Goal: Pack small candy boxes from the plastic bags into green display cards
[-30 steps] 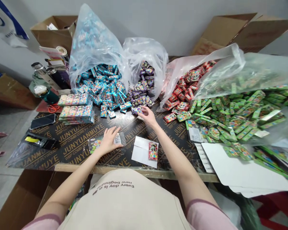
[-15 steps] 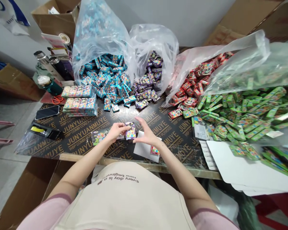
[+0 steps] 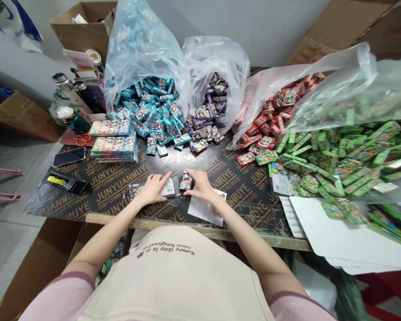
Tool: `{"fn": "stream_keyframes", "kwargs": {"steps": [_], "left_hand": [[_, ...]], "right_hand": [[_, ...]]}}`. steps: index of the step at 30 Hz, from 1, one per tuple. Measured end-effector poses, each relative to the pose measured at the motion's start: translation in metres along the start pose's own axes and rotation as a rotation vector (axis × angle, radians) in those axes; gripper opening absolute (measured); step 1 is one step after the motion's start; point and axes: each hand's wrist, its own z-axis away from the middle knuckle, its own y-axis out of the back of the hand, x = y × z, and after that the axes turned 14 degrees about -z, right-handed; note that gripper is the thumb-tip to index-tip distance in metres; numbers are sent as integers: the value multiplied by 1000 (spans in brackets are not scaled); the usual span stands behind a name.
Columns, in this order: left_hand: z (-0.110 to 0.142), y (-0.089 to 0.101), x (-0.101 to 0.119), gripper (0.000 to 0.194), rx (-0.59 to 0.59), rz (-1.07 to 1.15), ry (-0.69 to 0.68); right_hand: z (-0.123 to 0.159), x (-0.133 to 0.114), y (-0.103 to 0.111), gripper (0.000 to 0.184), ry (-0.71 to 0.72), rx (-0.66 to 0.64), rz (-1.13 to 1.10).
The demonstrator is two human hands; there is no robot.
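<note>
My left hand (image 3: 153,188) lies flat on a clear plastic sleeve (image 3: 169,188) with a printed card inside, near the table's front edge. My right hand (image 3: 200,185) pinches a small purple box (image 3: 186,180) and holds it at the sleeve's right end. Under my right wrist lies a white sheet (image 3: 203,208) with a red box (image 3: 216,209) on it, mostly hidden. Behind, clear bags spill heaps of blue boxes (image 3: 150,111), purple boxes (image 3: 207,125), red boxes (image 3: 274,116) and green boxes (image 3: 337,156).
Stacks of filled packs (image 3: 113,142) stand at left, with a phone (image 3: 68,156), scissors (image 3: 82,139), flasks (image 3: 70,89) and a tape tool (image 3: 62,182) near them. White card sheets (image 3: 337,236) overhang the table (image 3: 120,178) at right. Cardboard cartons (image 3: 83,26) stand behind and below.
My right hand took a purple box from the heap and brought it back to the sleeve. My left hand lifted the sleeve to meet it, then pressed it flat again.
</note>
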Motion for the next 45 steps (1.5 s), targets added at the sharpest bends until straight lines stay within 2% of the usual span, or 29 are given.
{"fn": "stream_keyframes", "kwargs": {"steps": [4,9,10,12,14,17,18,20,23,25,27,28,31,34,38,40,42,45], "left_hand": [[2,-4,1,117,65,80,25],[2,-3,1,118,103,175,-105],[2,-3,2,117,111,183,-108],[0,-4,3,116,139,198,-64],[-3,-5,4,116,163,202,-1],[-8,-7,6,116,163,182,24],[-9,-8,7,116,156,173,19],[-9,-7,9,115,137,152,13],[-8,-4,13,111,79,74,-30],[-7,0,16,103,14,-37,-87],[-9,4,20,93,-59,-154,-138],[-11,6,22,89,-88,-195,-155],[-18,10,27,75,-143,-231,-187],[-24,13,27,62,-157,-220,-209],[-25,13,24,52,-165,-254,-253],[-24,13,23,53,-173,-266,-256],[-23,12,22,57,-176,-268,-245],[-20,10,21,76,-156,-251,-223]], "right_hand": [[1,-3,-13,89,33,-57,-73],[0,-9,-14,97,120,-179,-215],[1,-10,-14,101,112,-162,-203],[4,-16,-15,106,34,-26,-142],[8,-23,-15,95,-54,109,-103],[11,-26,-9,65,-56,79,-125],[11,-23,-3,60,-55,77,-120],[10,-8,16,58,-121,164,-56],[7,36,59,60,-291,323,149],[9,70,90,59,-424,422,310],[13,100,116,63,-617,530,415],[16,112,125,67,-693,543,446],[22,130,139,69,-750,437,525],[25,125,141,71,-753,263,546],[34,109,143,101,-705,-147,465],[42,102,144,106,-700,-288,475],[50,96,144,98,-679,-291,547],[56,84,144,80,-534,-158,615]]}}
